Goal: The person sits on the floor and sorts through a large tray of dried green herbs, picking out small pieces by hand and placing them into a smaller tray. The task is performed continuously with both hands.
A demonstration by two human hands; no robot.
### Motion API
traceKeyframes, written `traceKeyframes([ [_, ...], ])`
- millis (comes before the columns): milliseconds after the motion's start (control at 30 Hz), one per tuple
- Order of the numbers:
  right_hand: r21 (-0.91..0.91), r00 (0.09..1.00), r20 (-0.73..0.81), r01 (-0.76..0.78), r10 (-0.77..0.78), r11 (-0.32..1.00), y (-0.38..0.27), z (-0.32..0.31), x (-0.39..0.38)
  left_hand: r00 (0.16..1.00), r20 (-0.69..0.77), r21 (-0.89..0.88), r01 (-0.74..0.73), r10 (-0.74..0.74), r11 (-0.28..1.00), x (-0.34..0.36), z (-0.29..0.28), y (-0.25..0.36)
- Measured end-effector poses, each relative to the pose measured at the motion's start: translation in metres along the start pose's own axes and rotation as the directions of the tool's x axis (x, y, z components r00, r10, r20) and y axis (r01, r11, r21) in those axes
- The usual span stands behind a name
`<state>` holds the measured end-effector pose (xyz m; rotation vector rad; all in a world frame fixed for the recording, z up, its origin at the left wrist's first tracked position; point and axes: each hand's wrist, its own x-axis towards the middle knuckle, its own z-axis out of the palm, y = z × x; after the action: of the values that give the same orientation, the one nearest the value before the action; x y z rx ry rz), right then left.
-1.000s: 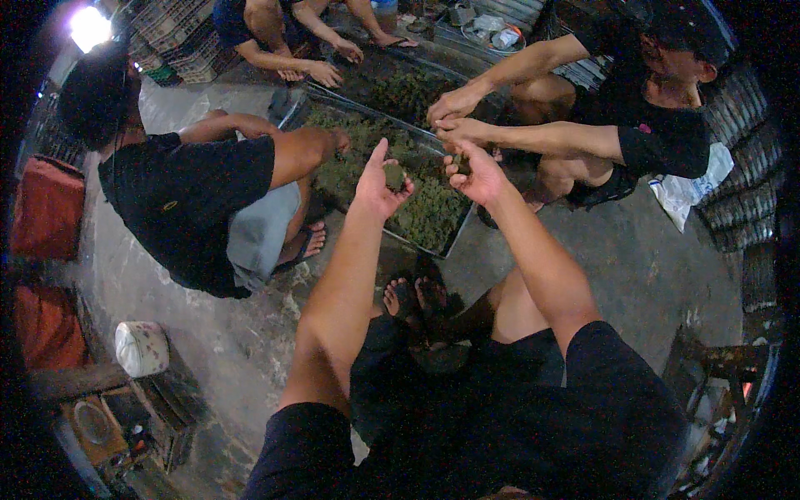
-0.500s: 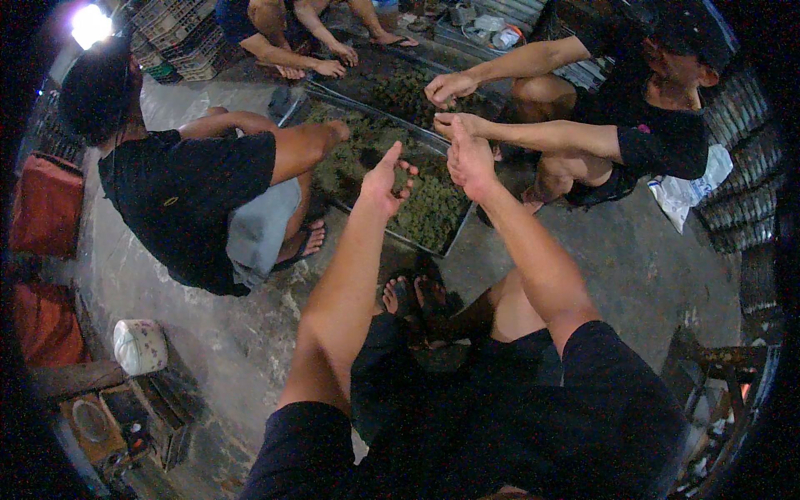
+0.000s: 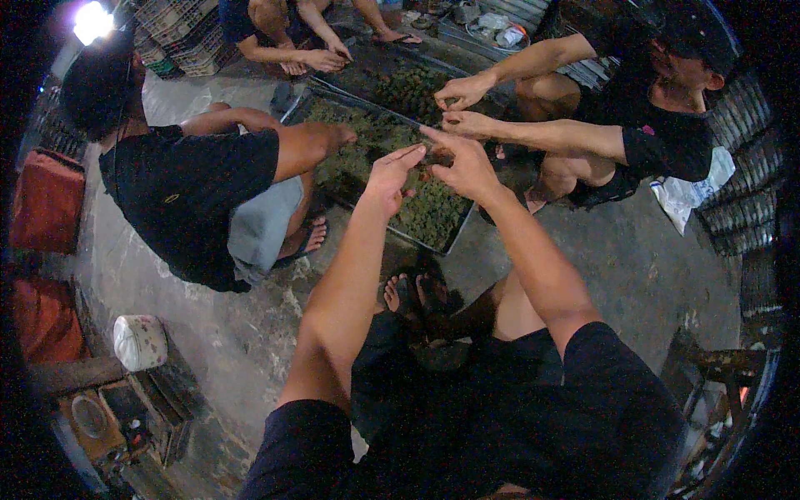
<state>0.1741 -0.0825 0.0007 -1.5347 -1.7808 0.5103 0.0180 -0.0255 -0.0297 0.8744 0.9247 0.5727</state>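
My left hand [image 3: 393, 179] is over the near part of a shallow metal tray [image 3: 435, 251], its fingers pressed together around something too small to make out. Close to its fingertips is my right hand [image 3: 468, 169], index finger stretched out and thumb apart from it. Beneath both hands the tray holds loose green, crumbly plant-like clumps [image 3: 429, 212]. A second tray [image 3: 467, 65] lies just beyond, with darker green lumps [image 3: 408, 90] in it. At the right, a co-worker's hands [image 3: 467, 104] pinch something small above the trays.
One person [image 3: 183, 200] squats at the left and another [image 3: 658, 133] at the right; a third's hands are at the far tray. Stacked plastic crates [image 3: 179, 33], red bundles [image 3: 48, 200], a white patterned container [image 3: 140, 342] and a white plastic bag [image 3: 692, 187] stand around the concrete floor [image 3: 233, 358].
My left hand's fingers have come together toward the right hand. My right hand has opened from a closed shape, its index finger now extended. The co-worker's hands at the far tray have come together.
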Motion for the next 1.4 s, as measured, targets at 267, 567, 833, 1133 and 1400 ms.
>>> traceKeyframes([
  [267, -0.109, 0.976, -0.078, 0.195, -0.204, 0.975, 0.017, 0.006, -0.001, 0.999, -0.011, 0.005, -0.039, 0.039, 0.999, 0.011, -0.003, -0.008],
  [567, -0.122, 0.975, -0.133, 0.164, -0.180, 0.979, 0.015, 0.009, -0.003, 0.995, -0.040, 0.048, -0.093, 0.095, 0.994, 0.000, 0.006, 0.002],
  [833, -0.088, 0.988, -0.117, 0.088, -0.098, 0.992, 0.017, 0.015, 0.000, 0.984, -0.113, 0.144, -0.121, 0.138, 0.982, 0.010, -0.003, -0.006],
  [1133, 0.923, 0.834, 0.339, -0.384, 0.435, 0.016, 0.055, 0.002, 0.003, 1.000, -0.003, -0.203, 0.011, -0.011, 0.979, 0.009, -0.003, 0.002],
  [1400, 0.852, 0.678, 0.212, -0.481, 0.703, 0.207, 0.029, -0.003, 0.008, 1.000, -0.016, -0.313, 0.020, -0.026, 0.949, 0.005, -0.004, 0.002],
])
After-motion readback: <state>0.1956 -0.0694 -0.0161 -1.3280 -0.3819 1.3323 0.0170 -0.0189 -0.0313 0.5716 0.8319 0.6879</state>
